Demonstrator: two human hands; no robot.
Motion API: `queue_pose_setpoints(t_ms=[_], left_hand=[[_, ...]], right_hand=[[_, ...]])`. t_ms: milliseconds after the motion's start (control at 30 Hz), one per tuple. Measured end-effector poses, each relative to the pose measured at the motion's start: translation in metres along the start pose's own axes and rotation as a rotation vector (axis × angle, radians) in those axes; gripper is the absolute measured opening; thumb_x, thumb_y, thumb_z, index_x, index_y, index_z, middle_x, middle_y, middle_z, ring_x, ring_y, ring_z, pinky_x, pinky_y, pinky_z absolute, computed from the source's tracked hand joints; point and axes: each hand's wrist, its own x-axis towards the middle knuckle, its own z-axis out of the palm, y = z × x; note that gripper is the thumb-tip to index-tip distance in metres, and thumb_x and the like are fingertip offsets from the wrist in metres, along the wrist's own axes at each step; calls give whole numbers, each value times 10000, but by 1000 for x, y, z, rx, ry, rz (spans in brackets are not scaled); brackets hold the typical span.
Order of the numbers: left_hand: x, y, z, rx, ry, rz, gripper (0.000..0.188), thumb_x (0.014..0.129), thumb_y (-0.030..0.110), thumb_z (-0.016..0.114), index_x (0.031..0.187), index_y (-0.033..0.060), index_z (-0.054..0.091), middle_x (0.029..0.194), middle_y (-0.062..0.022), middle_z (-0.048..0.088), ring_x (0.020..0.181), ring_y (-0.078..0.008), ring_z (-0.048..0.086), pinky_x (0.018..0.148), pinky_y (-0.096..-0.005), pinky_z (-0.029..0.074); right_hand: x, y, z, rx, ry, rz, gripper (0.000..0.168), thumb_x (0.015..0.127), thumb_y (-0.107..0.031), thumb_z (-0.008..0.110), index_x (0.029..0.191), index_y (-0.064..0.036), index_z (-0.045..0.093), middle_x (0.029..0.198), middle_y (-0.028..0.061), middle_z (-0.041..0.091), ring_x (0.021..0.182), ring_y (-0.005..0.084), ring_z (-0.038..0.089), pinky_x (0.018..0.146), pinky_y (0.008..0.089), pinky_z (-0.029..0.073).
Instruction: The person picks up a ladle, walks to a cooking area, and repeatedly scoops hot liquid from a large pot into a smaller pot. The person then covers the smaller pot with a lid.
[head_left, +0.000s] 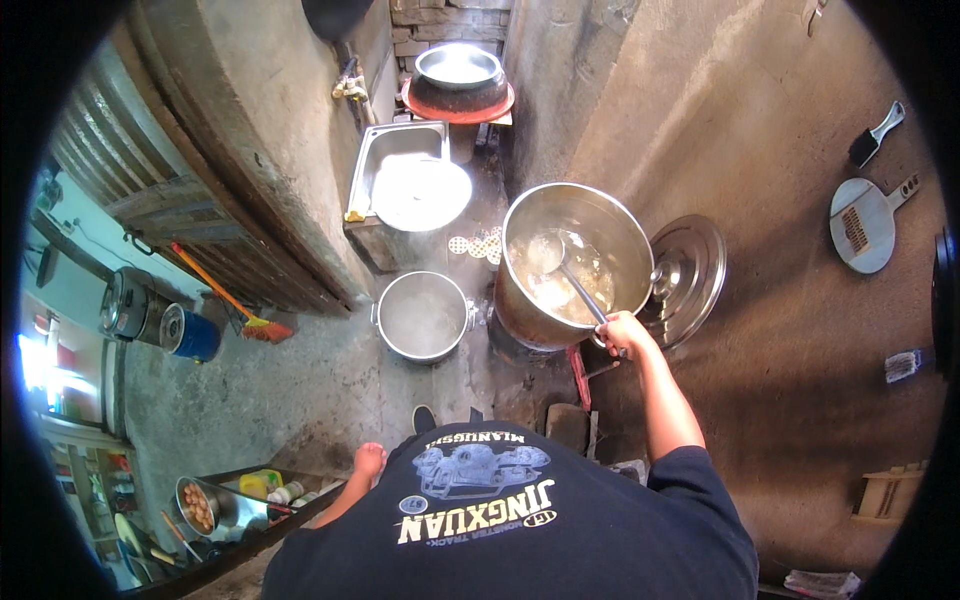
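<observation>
My right hand (624, 335) grips the dark handle of a metal ladle (583, 291), its bowl dipped in the cloudy liquid of a tall metal stockpot (517, 304). Solid bits float in that liquid. A round metal lid (694, 277) leans against the wall behind the stockpot. To the left, a smaller two-handled pot (424, 319) stands on the floor, its inside hazy with steam. My left hand (370, 459) hangs low beside my body, fingers curled, touching no object that I can see; whether they are fully closed is unclear.
A metal sink (360, 174) with a bright round lid or tray (422, 195) lies ahead. Beyond is a basin (459, 67) on a red-rimmed base. At left are a broom (232, 292) and blue drum (196, 332); lower left, a pot of eggs (196, 506). Utensils hang on the right wall.
</observation>
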Motion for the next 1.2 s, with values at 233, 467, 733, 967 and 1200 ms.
queue_pose_setpoints(t_ms=[233,467,733,967,1200], left_hand=[[28,-18,6,-161,-45,-39,155,945,192,548,983,61,621,793,-60,667,589,-145,597,505,-299,478],[30,-15,2,-128,-32,-59,168,952,192,543,1007,52,616,810,-59,661,624,-150,612,542,-288,488],[39,5,-3,-75,-85,-80,162,964,188,532,986,50,614,835,-62,660,688,-153,623,576,-296,503],[40,39,5,-19,-115,-25,185,966,215,547,1016,51,616,852,-52,664,673,-145,617,587,-294,498],[43,32,16,-97,-68,-60,176,976,215,551,1021,61,622,847,-57,670,686,-146,625,598,-305,511]], right_hand=[[-17,15,-23,772,-239,196,172,949,-100,542,791,-40,510,597,9,505,406,52,394,338,184,335],[-84,24,-24,910,-196,140,84,951,-91,560,892,-41,528,686,35,550,445,42,439,349,183,344],[-156,22,-30,961,-216,8,93,967,-107,579,1033,-47,552,719,20,537,456,22,426,351,172,324],[-212,-18,-33,844,-182,-80,188,949,-104,606,1121,-39,570,711,4,538,450,9,410,356,166,315],[-229,-59,-25,735,-227,-162,423,923,-63,601,1339,-15,539,709,-1,558,431,12,400,351,177,310]])
